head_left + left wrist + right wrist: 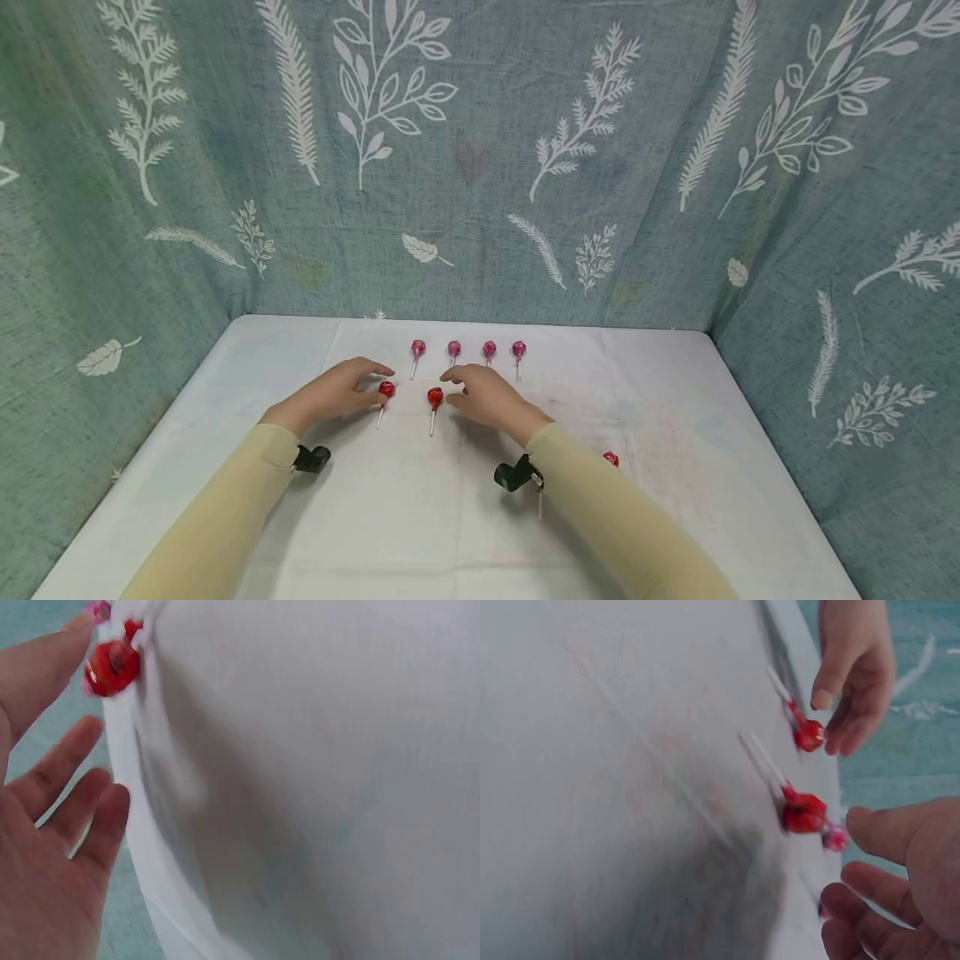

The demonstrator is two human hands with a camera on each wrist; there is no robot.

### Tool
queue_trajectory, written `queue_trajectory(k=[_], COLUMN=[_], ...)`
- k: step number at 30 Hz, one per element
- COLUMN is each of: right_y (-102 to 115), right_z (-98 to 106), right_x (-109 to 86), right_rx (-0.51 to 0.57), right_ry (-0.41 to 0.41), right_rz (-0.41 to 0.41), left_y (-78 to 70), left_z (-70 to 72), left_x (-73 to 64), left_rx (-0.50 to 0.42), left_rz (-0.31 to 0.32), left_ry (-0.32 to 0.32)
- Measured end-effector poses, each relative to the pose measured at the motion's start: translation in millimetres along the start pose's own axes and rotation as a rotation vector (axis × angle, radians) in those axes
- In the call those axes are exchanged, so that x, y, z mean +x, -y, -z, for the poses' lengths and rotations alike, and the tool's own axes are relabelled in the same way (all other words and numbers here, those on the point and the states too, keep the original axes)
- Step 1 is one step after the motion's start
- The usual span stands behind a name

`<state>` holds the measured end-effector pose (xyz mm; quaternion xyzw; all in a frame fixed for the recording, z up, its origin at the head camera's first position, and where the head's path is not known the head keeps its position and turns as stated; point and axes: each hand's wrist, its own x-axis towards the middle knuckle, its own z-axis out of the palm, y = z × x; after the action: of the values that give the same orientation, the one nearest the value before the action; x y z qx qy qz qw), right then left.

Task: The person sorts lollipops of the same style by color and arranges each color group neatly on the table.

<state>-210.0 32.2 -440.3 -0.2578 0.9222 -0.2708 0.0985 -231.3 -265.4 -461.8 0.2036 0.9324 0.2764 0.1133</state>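
Two red-wrapped lollipops lie on the white table with their sticks toward the person. My left hand (339, 390) is around the head of the left red lollipop (386, 389), thumb close to it and fingers spread; whether it touches cannot be made out. In the left wrist view that hand's fingers (86, 784) stand apart from the red lollipop (112, 669). Just right of the other red lollipop (435, 397) is my right hand (491, 400), its fingers loosely bent and holding nothing. The right wrist view shows a gap between its thumb and this red lollipop (804, 813).
Behind the hands, several pink-wrapped lollipops (417, 347) lie in a row near the table's (360, 517) back edge. Another red lollipop (611, 458) is partly hidden by the right sleeve, and a white stick (540, 504) shows below that wrist. Patterned green cloth (480, 250) surrounds the table.
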Motion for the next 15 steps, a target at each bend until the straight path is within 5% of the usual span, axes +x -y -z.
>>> queue_trajectory(k=[6,15], right_y=[-15,-27], right_z=[16,28], right_x=[-19.7,-54.1], right_rx=[0.031,0.074], right_ry=[-0.017,-0.029], right_rz=[0.029,0.04], left_y=[-16.9,-61.0], left_z=[-2.5,-9.1], left_x=[2.1,1.2], left_rx=[-0.048,-0.051], left_rz=[-0.082,-0.141], left_ry=[-0.054,-0.035])
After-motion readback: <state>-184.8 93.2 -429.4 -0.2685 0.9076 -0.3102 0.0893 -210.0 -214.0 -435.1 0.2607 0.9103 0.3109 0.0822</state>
